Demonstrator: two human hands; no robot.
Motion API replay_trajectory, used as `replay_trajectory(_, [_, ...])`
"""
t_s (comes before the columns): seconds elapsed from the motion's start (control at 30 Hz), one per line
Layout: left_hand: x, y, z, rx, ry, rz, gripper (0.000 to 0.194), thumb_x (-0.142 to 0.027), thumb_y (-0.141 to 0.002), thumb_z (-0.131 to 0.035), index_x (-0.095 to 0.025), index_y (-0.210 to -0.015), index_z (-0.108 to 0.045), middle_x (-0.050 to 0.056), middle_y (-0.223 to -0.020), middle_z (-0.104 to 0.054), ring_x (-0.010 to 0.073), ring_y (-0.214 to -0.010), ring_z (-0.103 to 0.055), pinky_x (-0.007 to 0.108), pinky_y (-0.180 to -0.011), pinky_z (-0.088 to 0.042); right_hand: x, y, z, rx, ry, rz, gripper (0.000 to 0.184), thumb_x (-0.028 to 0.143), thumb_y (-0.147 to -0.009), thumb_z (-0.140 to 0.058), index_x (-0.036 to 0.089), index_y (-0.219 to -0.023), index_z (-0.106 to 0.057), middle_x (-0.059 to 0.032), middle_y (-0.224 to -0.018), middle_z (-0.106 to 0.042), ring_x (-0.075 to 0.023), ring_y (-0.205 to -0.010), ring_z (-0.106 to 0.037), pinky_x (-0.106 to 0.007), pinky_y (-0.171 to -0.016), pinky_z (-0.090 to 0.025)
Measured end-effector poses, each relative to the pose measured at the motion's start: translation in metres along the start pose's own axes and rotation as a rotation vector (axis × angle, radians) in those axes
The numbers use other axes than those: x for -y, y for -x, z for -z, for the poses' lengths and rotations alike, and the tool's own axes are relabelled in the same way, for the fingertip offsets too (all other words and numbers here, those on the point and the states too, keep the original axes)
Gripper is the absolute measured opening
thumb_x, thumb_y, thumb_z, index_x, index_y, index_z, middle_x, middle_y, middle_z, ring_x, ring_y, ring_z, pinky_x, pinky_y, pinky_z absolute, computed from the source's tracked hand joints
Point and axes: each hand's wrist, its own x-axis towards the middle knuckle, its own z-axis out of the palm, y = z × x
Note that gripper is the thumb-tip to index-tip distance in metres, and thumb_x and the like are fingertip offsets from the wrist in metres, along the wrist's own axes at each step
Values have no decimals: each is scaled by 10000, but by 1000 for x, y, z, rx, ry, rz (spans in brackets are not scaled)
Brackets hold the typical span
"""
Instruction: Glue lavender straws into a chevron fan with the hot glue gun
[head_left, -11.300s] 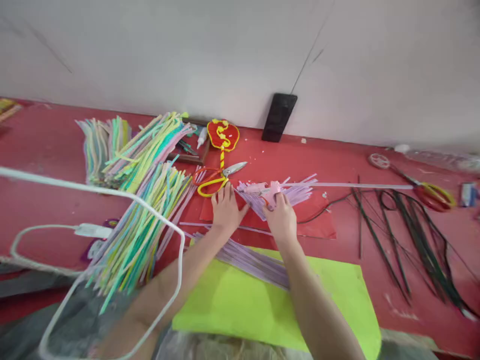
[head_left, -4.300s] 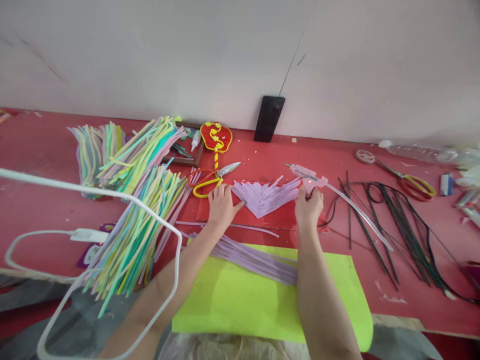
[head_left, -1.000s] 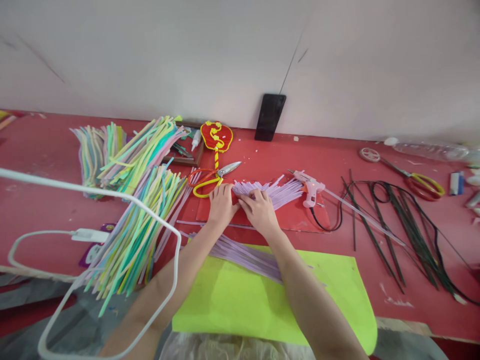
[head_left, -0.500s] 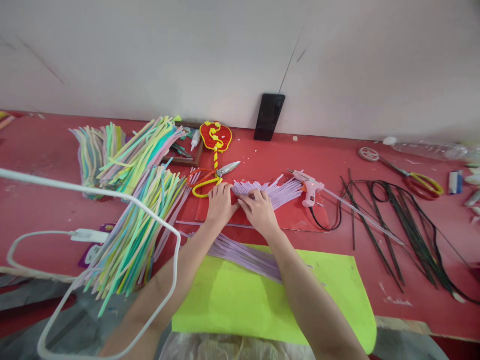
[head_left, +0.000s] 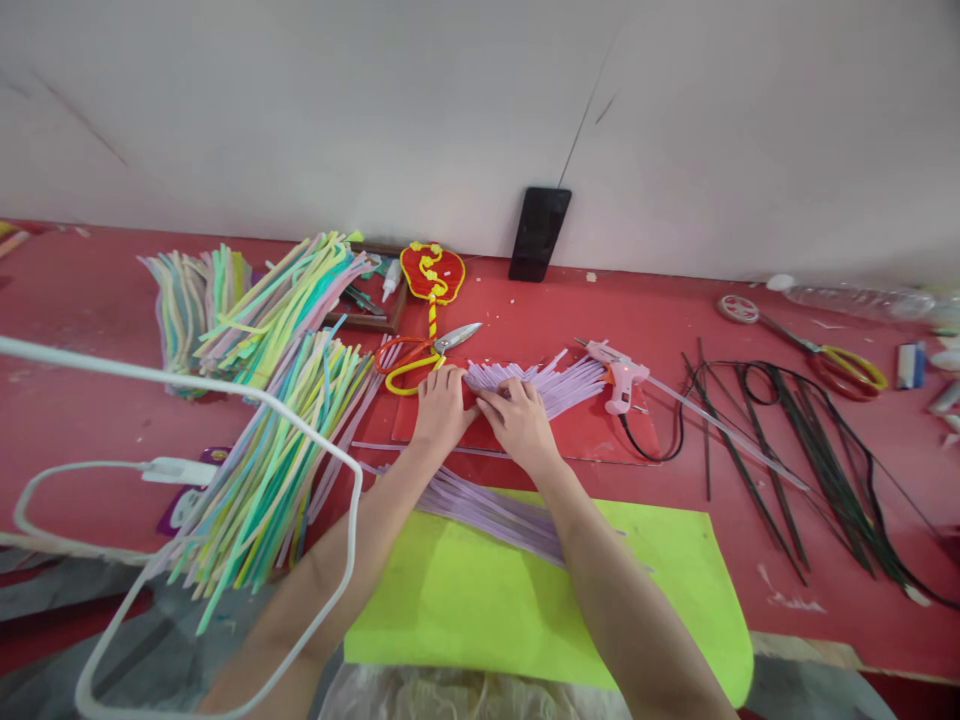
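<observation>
Both hands touch lilac strips; the blue-white block is unreadable.

A phone leans on the wall. Left of it, an ornament lies beside a tray. Far right, a clear bottle lies beyond scissors.
</observation>
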Motion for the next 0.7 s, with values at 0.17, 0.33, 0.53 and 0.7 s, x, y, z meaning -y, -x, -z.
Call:
replay_trajectory(0.17, [0,0,-1,2,-2,-6,422,-246,-766,-655,-169,-1149,-496,126,-1231,-539,312,-1155,-486,439,-949,-395,0,0,1,7,3,2,330,375,-952,-408,293,-1138,-668,-83,-1008,-546,-213,-906,-463,-347,-775,-401])
replay_trajectory(0.33, [0,0,-1,-4,2,3,443,-254,-762,-663,-160,-1157,-488,133,-1234,-541,309,-1147,-489,440,-951,-394,0,0,1,9,6,-3,331,375,-953,-405,293,-1132,-672,-85,-1009,-549,-213,-905,-465,-351,-776,-404])
replay_trajectory(0.53, [-1,0,1,7,-12,2,440,-252,-768,-657,-167,-1166,-490,129,-1245,-538,312,-1157,-487,435,-956,-391,1,0,2,6,-4,0,331,371,-953,-408,284,-1129,-674,-82,-1006,-556,-208,-901,-469,-348,-782,-408])
replay_trajectory(0.7, [-1,-1,2,32,-33,-8,457,-276,-781,-655,-151,-1185,-483,131,-1245,-534,307,-1156,-481,434,-955,-392,0,0,1,5,1,1,332,372,-954,-403,284,-1119,-678,-83,-1015,-559,-211,-907,-466,-352,-789,-413])
